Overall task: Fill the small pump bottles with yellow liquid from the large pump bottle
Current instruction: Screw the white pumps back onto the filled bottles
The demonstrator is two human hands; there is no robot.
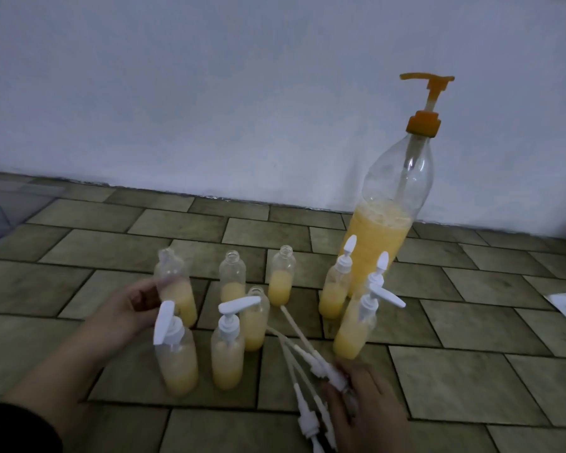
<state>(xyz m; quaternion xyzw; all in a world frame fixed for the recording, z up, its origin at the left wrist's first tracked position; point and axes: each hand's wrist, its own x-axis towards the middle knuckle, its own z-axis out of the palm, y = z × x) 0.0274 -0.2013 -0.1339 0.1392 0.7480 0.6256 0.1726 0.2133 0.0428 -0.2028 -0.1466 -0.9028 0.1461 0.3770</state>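
Dim, soft, slightly blurred, wide-angle

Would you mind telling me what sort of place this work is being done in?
Probably an indoor room at home, worked at floor level: the bottles stand directly on a brick-pattern tiled floor, against a plain pale wall, with no table or bench in view.

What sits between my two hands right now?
In the head view, two capped small bottles stand between the left hand and right hand.

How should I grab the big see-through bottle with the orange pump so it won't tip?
Probably best to wrap a hand round the wide yellow-filled lower body of the big clear plastic bottle with the orange pump, coming from its right, where the tiled floor is bare. Small capped bottles crowd its front-left, and the tall thin pump neck gives poor leverage.
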